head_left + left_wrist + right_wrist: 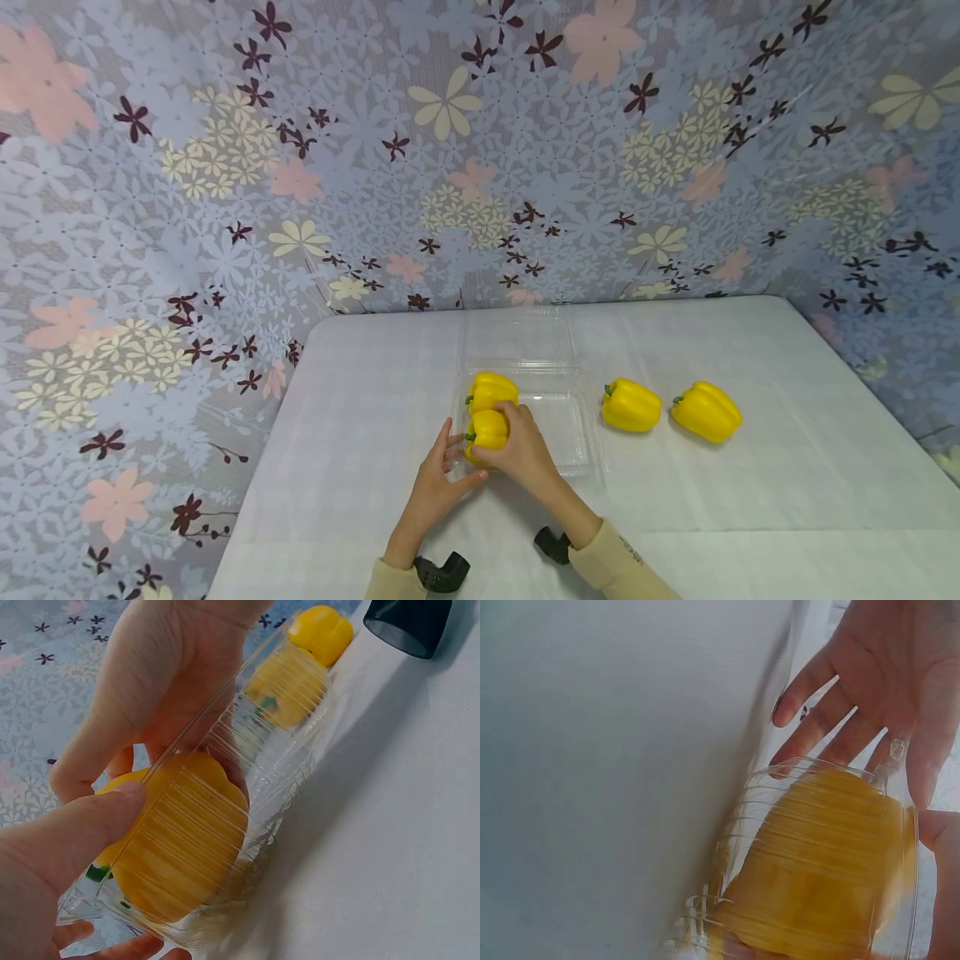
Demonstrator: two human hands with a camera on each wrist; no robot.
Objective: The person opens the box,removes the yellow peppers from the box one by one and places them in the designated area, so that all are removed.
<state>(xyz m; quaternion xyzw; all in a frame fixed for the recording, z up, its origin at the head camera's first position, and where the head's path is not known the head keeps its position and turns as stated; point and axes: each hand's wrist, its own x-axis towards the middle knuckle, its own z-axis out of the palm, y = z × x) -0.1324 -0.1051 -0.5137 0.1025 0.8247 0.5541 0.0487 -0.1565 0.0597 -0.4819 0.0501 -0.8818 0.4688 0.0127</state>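
Around the hands (522, 450) the near pepper (490, 429) is bright yellow with a green stem (470, 437) — the same colours as the far pepper (493, 390) just beyond them. To their right, two peppers (632, 406) are yellow too. The box (564, 425) beneath is clear, ribbed with fine lines; the counter (337, 417) is white. Behind the hands, the sleeves (611, 565) are beige — past them, the wall (375, 204) is grey-blue with pink, cream and maroon flowers.

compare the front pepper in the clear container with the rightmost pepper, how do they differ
The front pepper is inside the clear container; the rightmost pepper lies on the white cloth. The right hand's grip holds and partly hides the front pepper in the head view; the rightmost pepper lies untouched and in full view. Both are yellow with green stems.
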